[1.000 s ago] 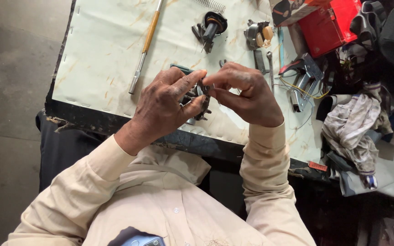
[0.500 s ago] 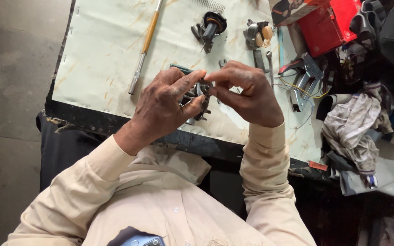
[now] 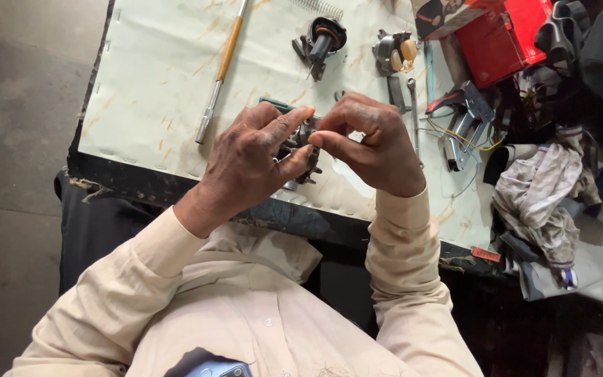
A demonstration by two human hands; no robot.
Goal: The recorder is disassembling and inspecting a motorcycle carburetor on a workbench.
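Both hands meet over the near edge of a small table covered with pale sheet [image 3: 148, 84]. My left hand [image 3: 249, 164] grips a small dark metal mechanical part [image 3: 303, 150] between thumb and fingers. My right hand [image 3: 371, 143] pinches the top of the same part with thumb and forefinger. Most of the part is hidden by my fingers. A dark green tool tip [image 3: 273, 105] shows just behind my left hand.
A wooden-handled tool [image 3: 221, 66] lies at the back left. A black motor-like part [image 3: 321, 38] and a grey metal part [image 3: 393, 52] sit at the back, near a spring [image 3: 319, 8]. A red box [image 3: 500, 38], pliers [image 3: 465, 115], wires and a dirty rag [image 3: 542, 195] crowd the right.
My hands stay almost still; only the fingers shift slightly on the small part.
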